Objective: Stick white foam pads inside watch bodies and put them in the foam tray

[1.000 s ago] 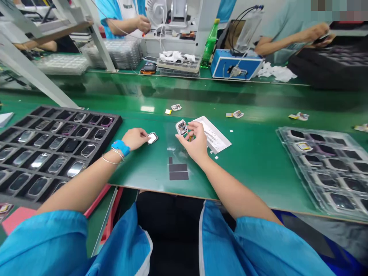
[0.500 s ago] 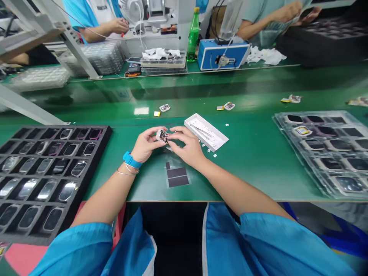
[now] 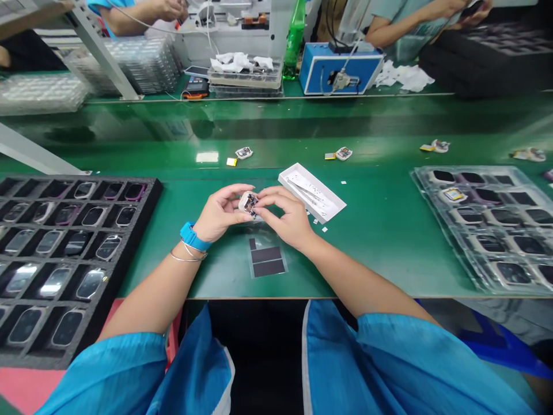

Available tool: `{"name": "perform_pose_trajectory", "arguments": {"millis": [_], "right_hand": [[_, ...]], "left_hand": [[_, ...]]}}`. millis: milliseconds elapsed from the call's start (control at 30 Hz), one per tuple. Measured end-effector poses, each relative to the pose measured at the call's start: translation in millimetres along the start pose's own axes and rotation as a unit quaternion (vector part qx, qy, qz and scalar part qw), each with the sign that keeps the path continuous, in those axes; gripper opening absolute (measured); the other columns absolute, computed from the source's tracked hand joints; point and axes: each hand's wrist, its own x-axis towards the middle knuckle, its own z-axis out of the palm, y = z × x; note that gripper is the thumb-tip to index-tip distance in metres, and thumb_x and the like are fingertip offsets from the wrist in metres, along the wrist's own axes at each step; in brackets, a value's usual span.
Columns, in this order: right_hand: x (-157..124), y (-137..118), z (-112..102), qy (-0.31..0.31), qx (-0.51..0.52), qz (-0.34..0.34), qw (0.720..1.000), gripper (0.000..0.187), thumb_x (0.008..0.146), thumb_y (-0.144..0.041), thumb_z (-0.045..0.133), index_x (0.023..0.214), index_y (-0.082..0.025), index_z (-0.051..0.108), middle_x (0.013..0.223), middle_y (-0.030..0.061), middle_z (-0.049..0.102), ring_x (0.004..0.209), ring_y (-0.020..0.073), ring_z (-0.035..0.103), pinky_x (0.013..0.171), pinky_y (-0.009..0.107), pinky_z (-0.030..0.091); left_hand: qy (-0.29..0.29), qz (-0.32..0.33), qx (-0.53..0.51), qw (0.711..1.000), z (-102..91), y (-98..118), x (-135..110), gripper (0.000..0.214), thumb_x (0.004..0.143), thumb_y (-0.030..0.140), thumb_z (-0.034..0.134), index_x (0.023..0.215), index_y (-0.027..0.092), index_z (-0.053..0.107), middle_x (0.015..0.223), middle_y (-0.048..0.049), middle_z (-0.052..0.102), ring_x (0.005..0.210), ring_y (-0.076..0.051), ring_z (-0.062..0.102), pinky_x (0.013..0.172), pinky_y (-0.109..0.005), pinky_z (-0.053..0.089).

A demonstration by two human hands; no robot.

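Between the two hands, at the centre of the head view, one small white casing (image 3: 243,203) is held above the green table (image 3: 380,236), its open face packed with dark, uneven parts. The left hand (image 3: 216,215) grips it from the left, thumb below and fingers curled above, parted only by the casing's own width. The right hand (image 3: 287,218) meets its right edge with thumb and fingertips close together; whether they pinch some tiny part cannot be told. Just nearer the body than the grip lies one clear, glossy film sheet (image 3: 266,242) bearing three flat dark rectangles (image 3: 268,268), one small and two long. Just right of the grip, one shallow white box (image 3: 332,211) lies askew, a thin strip (image 3: 302,192) and small specks inside; at least three white scraps (image 3: 325,229) lie near it. Left of the grip, one grainy dark foam tray (image 3: 139,222) shows five rows of cells, many holding rounded, glassy pieces (image 3: 48,242). Well to the right, stacked clear plastic trays (image 3: 458,245) bear similar dark-faced pieces (image 3: 490,243). Beyond the grip, three pale assemblies (image 3: 244,153), each with a flat yellow piece (image 3: 232,162), lie spaced in a row; farther off, one green bottle (image 3: 294,46) stands beside one boxy blue device (image 3: 317,72).
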Motion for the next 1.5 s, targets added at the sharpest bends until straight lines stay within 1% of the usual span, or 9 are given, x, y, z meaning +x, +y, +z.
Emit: {"name": "perform_pose_trajectory", "arguments": {"millis": [333, 533, 667, 800, 867, 967, 1067, 1300, 1500], "right_hand": [[8, -4, -11, -0.045, -0.085, -0.001, 0.995, 0.010, 0.093, -0.028, 0.055, 0.086, -0.022, 0.059, 0.103, 0.0067, 0.064, 0.101, 0.0201, 0.059, 0.092, 0.039, 0.048], [26, 4, -71, 0.001, -0.229, 0.214, 0.950, 0.007, 0.079, -0.016, 0.062, 0.073, -0.019, 0.063, 0.089, 0.0064, 0.069, 0.092, 0.0240, 0.065, 0.095, 0.047, 0.048], [22, 3, -48, -0.131, 0.091, 0.328, 0.931, 0.023, 0.076, -0.021, 0.072, 0.099, -0.020, 0.067, 0.105, 0.0059, 0.072, 0.104, 0.0217, 0.067, 0.102, 0.045, 0.050], [11, -3, -9, -0.204, 0.384, 0.421, 0.796, 0.035, 0.080, -0.029, 0.074, 0.113, -0.022, 0.062, 0.100, 0.0033, 0.072, 0.095, 0.0155, 0.071, 0.097, 0.040, 0.057], [8, -1, -4, -0.182, 0.405, 0.456, 0.771, 0.027, 0.079, -0.028, 0.078, 0.101, -0.019, 0.065, 0.085, 0.0011, 0.070, 0.081, 0.0137, 0.070, 0.090, 0.039, 0.061], [10, 5, -12, -0.126, 0.386, 0.456, 0.792, 0.018, 0.079, -0.029, 0.078, 0.087, -0.017, 0.068, 0.083, 0.0020, 0.069, 0.076, 0.0121, 0.068, 0.081, 0.033, 0.063], [14, 9, -21, -0.096, 0.334, 0.419, 0.839, 0.023, 0.081, -0.035, 0.076, 0.096, -0.018, 0.072, 0.085, 0.0017, 0.069, 0.076, 0.0105, 0.065, 0.075, 0.027, 0.061], [16, 5, -23, -0.028, 0.226, 0.256, 0.939, 0.038, 0.068, -0.048, 0.084, 0.089, -0.019, 0.074, 0.095, 0.0028, 0.072, 0.080, 0.0135, 0.066, 0.077, 0.030, 0.059], [11, 5, -17, -0.032, 0.170, 0.199, 0.965, 0.040, 0.077, -0.051, 0.077, 0.105, -0.023, 0.073, 0.095, 0.0031, 0.074, 0.088, 0.0176, 0.069, 0.087, 0.036, 0.058]], "left_hand": [[0.029, -0.075, -0.094, 0.992, 8.4, -2, -2, 0.055, 0.056, 0.023, 0.093, 0.105, 0.022, 0.069, 0.094, -0.0016, 0.072, 0.083, -0.015, 0.070, 0.076, -0.025, 0.058], [0.026, -0.085, -0.150, 0.985, 5.3, -1, 0, 0.054, 0.060, 0.026, 0.092, 0.105, 0.024, 0.062, 0.095, -0.0005, 0.073, 0.092, -0.020, 0.072, 0.082, -0.030, 0.059], [0.027, -0.085, -0.159, 0.983, 4.3, -1, 0, 0.056, 0.058, 0.026, 0.093, 0.104, 0.023, 0.061, 0.094, 0.0003, 0.073, 0.088, -0.017, 0.072, 0.078, -0.026, 0.059], [0.046, -0.076, -0.154, 0.984, 2.4, 2, 1, 0.058, 0.056, 0.026, 0.093, 0.103, 0.025, 0.061, 0.095, 0.0016, 0.073, 0.086, -0.015, 0.072, 0.075, -0.023, 0.059], [0.056, -0.078, -0.139, 0.986, 1.2, 3, 1, 0.057, 0.055, 0.028, 0.093, 0.103, 0.026, 0.061, 0.095, 0.0014, 0.073, 0.088, -0.017, 0.072, 0.077, -0.025, 0.059], [0.067, -0.088, -0.109, 0.988, -0.4, 2, 2, 0.056, 0.059, 0.028, 0.091, 0.106, 0.026, 0.061, 0.097, 0.0001, 0.072, 0.092, -0.018, 0.071, 0.080, -0.027, 0.059], [0.071, -0.095, -0.097, 0.988, -1.5, -1, 2, 0.054, 0.063, 0.027, 0.088, 0.110, 0.026, 0.061, 0.099, -0.0011, 0.072, 0.091, -0.017, 0.071, 0.079, -0.026, 0.059], [0.032, -0.152, -0.107, 0.982, 1.4, -2, 0, 0.053, 0.064, 0.026, 0.088, 0.110, 0.025, 0.062, 0.098, -0.0015, 0.071, 0.090, -0.019, 0.073, 0.074, -0.025, 0.061], [-0.030, -0.245, -0.142, 0.959, 7.6, -5, -2, 0.048, 0.064, 0.017, 0.087, 0.107, 0.023, 0.066, 0.093, -0.0004, 0.072, 0.079, -0.016, 0.073, 0.067, -0.022, 0.061]]}}
